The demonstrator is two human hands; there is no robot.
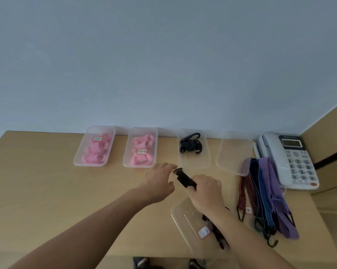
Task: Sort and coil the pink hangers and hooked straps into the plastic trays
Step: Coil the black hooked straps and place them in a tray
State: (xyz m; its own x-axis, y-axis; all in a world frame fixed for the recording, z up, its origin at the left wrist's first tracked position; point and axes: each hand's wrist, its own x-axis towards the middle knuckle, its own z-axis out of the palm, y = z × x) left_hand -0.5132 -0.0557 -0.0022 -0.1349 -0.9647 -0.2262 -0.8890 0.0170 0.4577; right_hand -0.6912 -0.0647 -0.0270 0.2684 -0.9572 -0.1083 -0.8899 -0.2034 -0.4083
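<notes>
Both hands work one black strap (185, 179) just short of the third tray (193, 162): right hand (206, 193) curled round the coil, likely so it can't spring open, left hand (160, 181) pinching the loose end.

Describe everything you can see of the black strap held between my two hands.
The black strap looks like flat woven fabric, bunched into a short, thick bundle. It slants from upper left to lower right over the tan wooden table. The right hand grips its lower end. The left hand has fingertips at its upper end, though contact is too blurred to confirm. No hook shows.
</notes>
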